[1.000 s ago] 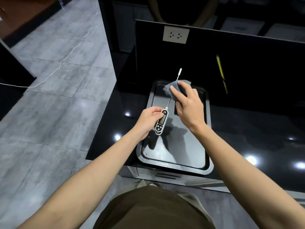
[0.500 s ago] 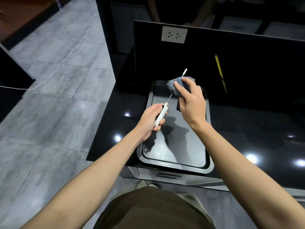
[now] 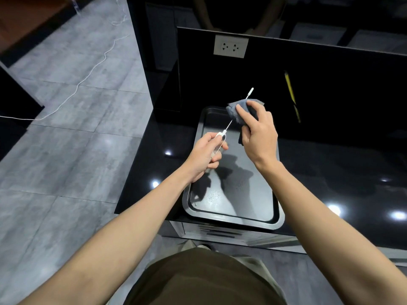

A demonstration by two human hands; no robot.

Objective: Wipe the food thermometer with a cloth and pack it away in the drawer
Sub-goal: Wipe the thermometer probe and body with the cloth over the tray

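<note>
Glossy black countertop (image 3: 330, 172) fills the right of the view, backed by a black upright panel carrying one white double socket (image 3: 230, 46); grey floor tiles (image 3: 66, 139) lie to the left with one white cable (image 3: 83, 84) trailing across them. We count one food thermometer (image 3: 222, 138), one grey cloth (image 3: 239, 111), one metal tray (image 3: 233, 208) and two bare hands. One yellow stick-like object (image 3: 290, 91) shows against the panel; we cannot tell whether it is a thing or a reflection. We note the tray sits on the counter at its near-left corner; its floor holds nothing but shadows and a small patch of pale specks. Both hands are raised above the tray, forearms reaching in from the bottom of the frame. Our reading of the left hand (image 3: 204, 155) is a closed grip round the thermometer's white body, probe slanting up and to the right. We find the right hand (image 3: 257, 133) pinching the cloth around the middle of the probe, thumb on the near side, fingers curled over the top. One white tip (image 3: 250, 92) of the thermometer stands clear beyond the cloth. We see drawer fronts (image 3: 220, 233) below the counter edge, shut.
</note>
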